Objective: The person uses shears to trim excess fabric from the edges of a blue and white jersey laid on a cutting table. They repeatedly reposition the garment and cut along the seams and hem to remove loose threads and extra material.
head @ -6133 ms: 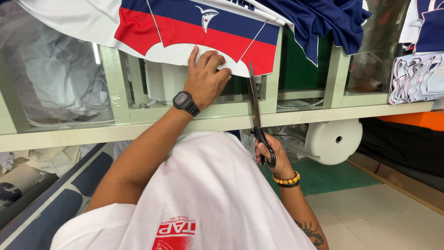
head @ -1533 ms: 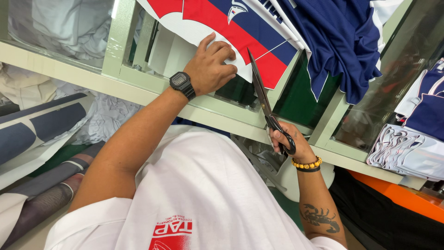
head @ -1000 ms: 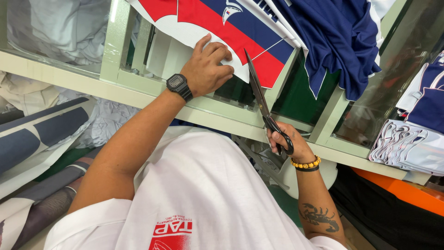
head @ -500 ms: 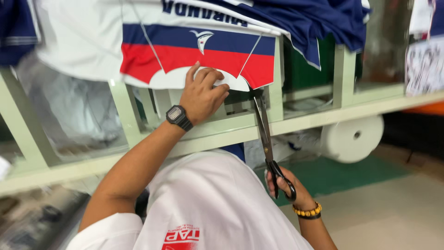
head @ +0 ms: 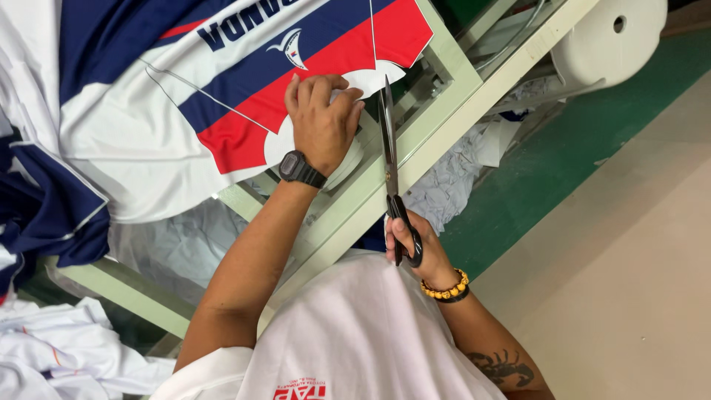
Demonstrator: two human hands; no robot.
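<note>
Fingers of the left hand (head: 320,118) press flat on red-white-navy printed fabric (head: 244,89); right hand (head: 415,252) grips black scissors (head: 390,170).

The view has swung and tilted since half a second ago; the scissors (head: 389,159) now point up beside the left hand (head: 320,122), blades closed.

Smooth printed cloth (head: 222,96), metal scissors (head: 390,170)

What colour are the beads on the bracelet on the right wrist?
Yellow-orange beads with a black band on the bracelet, seen in the head view.
</note>
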